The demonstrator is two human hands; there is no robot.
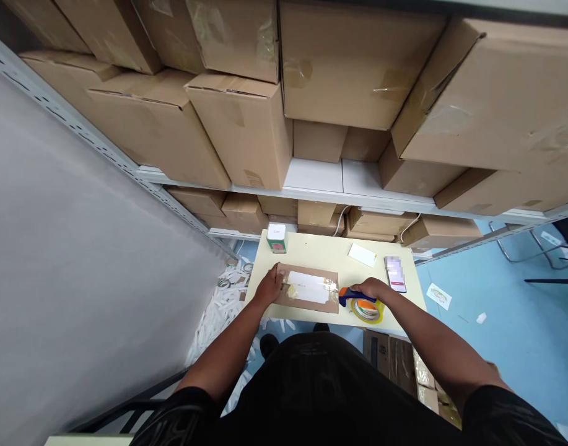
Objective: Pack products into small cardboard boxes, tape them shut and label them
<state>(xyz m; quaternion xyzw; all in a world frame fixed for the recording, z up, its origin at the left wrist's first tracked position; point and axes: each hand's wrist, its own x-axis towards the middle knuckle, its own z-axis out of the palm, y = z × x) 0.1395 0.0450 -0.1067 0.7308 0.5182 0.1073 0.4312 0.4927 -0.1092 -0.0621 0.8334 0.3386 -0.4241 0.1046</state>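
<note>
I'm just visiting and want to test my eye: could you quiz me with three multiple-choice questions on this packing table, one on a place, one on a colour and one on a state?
1. Where is the phone?
A. right of the flat cardboard package
B. on the blue floor
C. on top of the small box

2. What colour is the tape dispenser's handle?
A. red
B. blue with orange
C. black

3. What is the left hand doing?
A. hanging off the table
B. lifting the small box
C. pressing on the package's left end

Answers: 1 A, it lies on the table beyond the right hand. 2 B, both colours show under that hand. 3 C, its fingers rest on the cardboard.
</note>
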